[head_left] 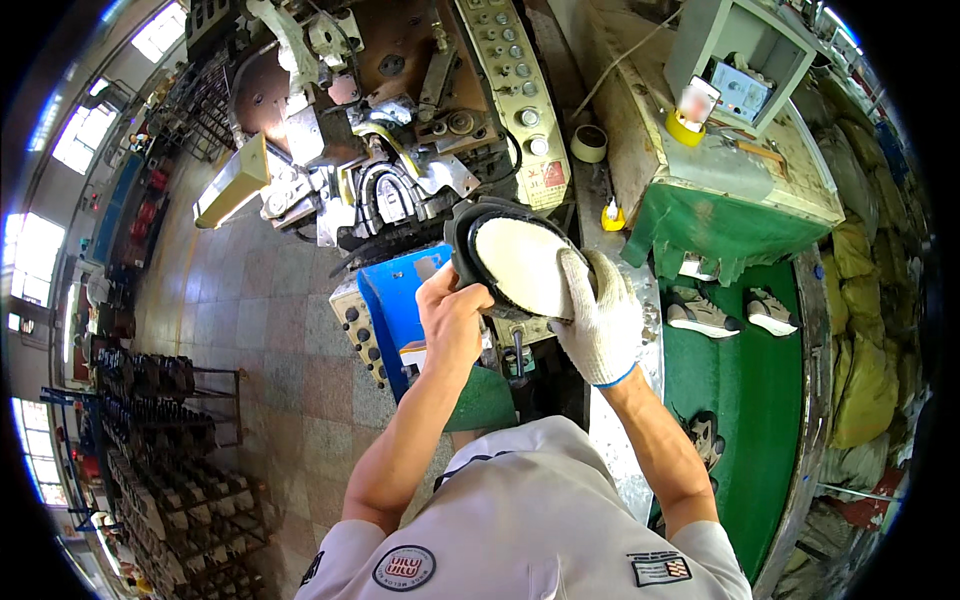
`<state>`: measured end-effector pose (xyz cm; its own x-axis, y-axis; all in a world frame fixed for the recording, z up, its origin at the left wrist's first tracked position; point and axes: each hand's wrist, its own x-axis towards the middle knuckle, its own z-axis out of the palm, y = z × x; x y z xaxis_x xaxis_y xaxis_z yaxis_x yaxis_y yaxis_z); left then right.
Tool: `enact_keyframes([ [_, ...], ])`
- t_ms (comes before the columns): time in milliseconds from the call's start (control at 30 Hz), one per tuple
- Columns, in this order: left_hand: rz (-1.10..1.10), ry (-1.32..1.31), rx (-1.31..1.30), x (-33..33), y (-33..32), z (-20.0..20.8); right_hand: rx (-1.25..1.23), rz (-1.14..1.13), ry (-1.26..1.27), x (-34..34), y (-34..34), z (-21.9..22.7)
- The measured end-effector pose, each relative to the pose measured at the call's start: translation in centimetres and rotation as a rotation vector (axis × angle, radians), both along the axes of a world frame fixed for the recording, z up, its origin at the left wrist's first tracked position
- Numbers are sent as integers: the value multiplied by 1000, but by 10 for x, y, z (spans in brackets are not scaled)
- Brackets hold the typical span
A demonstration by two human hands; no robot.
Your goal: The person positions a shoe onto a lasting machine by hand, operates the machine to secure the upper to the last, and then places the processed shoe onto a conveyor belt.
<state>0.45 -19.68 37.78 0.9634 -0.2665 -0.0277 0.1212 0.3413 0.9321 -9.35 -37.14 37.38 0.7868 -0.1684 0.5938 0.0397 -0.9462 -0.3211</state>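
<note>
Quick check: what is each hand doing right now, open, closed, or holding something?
Left hand: bare, closed on the shoe.
Right hand: gloved, holding the same shoe.

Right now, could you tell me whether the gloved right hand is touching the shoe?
Touching. The head view shows the gloved right hand wrapped over the right edge of the shoe, its fingers lying on the pale sole, with no gap between them.

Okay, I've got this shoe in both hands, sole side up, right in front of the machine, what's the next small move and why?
Probably ease the shoe forward, toe first, toward the machine's metal clamp jaws. The bare left hand and gloved right hand grip it from both sides, pale insole up, its toe end already near the jaws with a small gap left.
</note>
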Motion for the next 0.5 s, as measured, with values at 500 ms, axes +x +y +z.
enact_keyframes([
  [500,-158,-42,167,14,-8,18,205,24,58,-4,-10,1],
])
